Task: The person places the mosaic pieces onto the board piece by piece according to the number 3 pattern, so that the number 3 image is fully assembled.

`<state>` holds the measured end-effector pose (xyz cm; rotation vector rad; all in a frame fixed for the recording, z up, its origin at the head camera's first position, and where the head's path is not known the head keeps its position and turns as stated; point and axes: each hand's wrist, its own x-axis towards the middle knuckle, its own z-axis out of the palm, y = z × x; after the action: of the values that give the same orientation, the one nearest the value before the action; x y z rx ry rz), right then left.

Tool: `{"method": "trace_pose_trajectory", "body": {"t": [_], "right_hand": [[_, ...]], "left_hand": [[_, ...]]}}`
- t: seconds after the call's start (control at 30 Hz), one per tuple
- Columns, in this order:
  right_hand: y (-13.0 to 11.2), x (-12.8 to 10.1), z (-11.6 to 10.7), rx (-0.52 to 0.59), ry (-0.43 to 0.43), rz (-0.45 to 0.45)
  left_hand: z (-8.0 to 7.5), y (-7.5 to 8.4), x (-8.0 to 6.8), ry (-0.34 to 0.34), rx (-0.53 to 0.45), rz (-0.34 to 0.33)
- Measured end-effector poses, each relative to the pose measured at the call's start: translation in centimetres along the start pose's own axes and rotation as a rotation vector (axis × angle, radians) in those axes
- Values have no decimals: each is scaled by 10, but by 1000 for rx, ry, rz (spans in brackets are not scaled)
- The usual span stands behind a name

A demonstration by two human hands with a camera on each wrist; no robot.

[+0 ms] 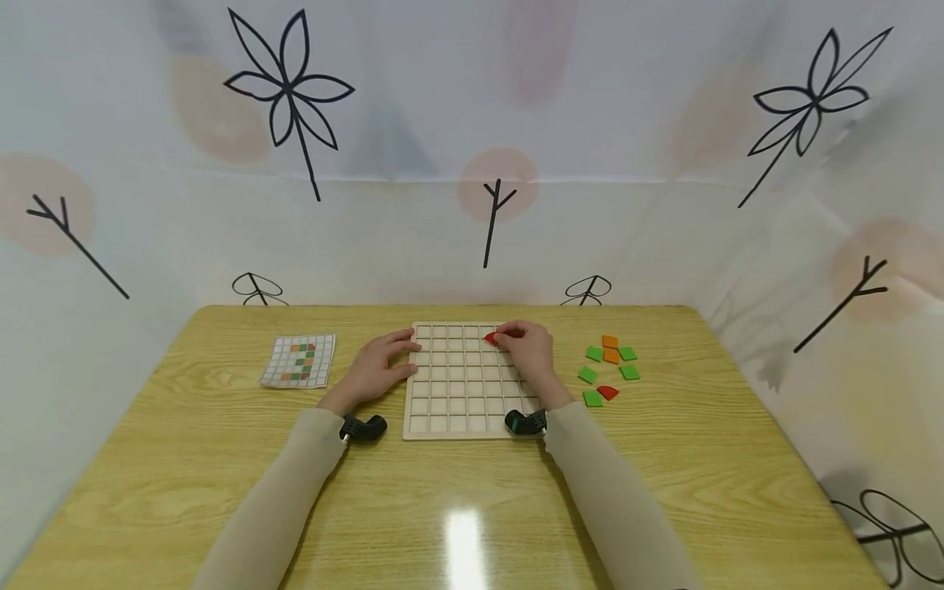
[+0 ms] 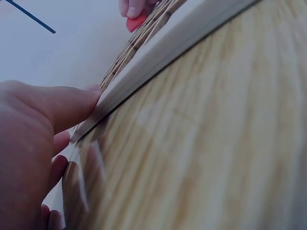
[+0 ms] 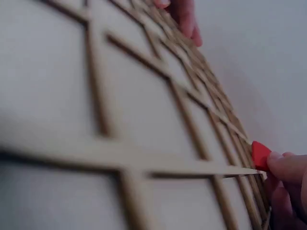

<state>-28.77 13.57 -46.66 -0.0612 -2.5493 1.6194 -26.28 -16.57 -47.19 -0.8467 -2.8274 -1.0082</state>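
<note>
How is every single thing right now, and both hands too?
Gridded board: flat, visible squares unfilled
Left hand: touching the board's left edge
Right hand: pinching
Held red piece: pinched near the board's far edge
Other red piece: loose
Green tiles: loose, flat
Orange tiles: loose, flat
Pattern card: pattern up

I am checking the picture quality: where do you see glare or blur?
Head view: white glare on the table, at bottom centre; left wrist view: table grain looks soft; right wrist view: the nearest ridges of the grid board are blurred.
</note>
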Motion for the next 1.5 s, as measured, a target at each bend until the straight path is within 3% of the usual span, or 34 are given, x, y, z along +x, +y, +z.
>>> {"method": "trace_pose_trajectory", "body": {"t": [0.5,1.27,1.5], "right_hand": [[1,-6,5,-89,-41,-74],[5,4,7,-216,-80,-135],[4,3,4,-202,-108,-161]], "left_hand": [[1,-2,0,19,-3,19],[2,0,2,-17,-39,-29],[1,1,0,-7,-28,-29]]}}
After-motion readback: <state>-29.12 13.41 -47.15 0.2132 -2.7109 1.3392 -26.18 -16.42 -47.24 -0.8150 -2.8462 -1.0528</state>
